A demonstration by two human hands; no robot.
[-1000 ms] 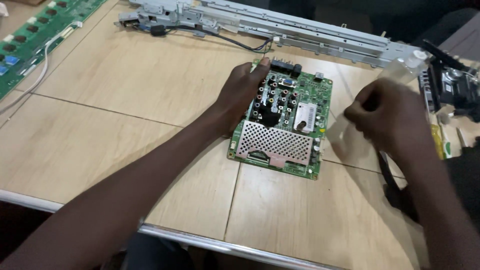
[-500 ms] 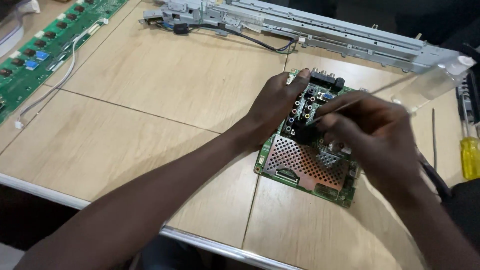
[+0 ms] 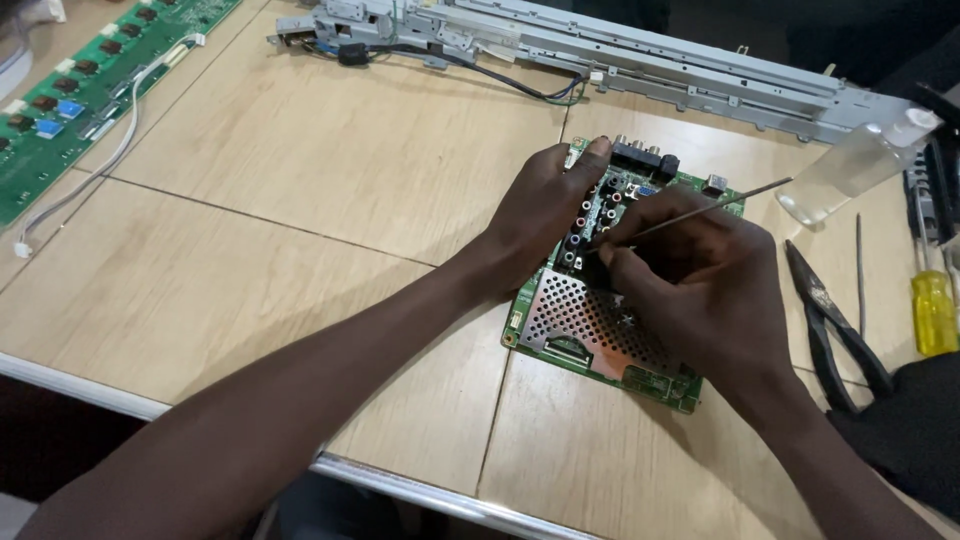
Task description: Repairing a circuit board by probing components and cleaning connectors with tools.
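Note:
A green circuit board [image 3: 590, 335] with a perforated metal shield and a row of round connectors lies on the wooden table [image 3: 330, 200]. My left hand [image 3: 545, 215] rests on the board's left top edge, fingers spread over the connectors. My right hand [image 3: 690, 280] covers the board's right side and pinches a thin metal rod [image 3: 700, 210], whose lower tip touches the connector area while its other end points up to the right.
A long metal frame [image 3: 650, 65] with black wires lies across the far table edge. Another green board [image 3: 70, 110] with white wires sits far left. Pliers [image 3: 835, 320], a yellow-handled screwdriver [image 3: 932, 300] and a clear plastic bottle [image 3: 850, 170] lie to the right.
My right hand came from the right of the board onto it, bringing the thin rod to the connectors. My left hand stayed on the board's top edge.

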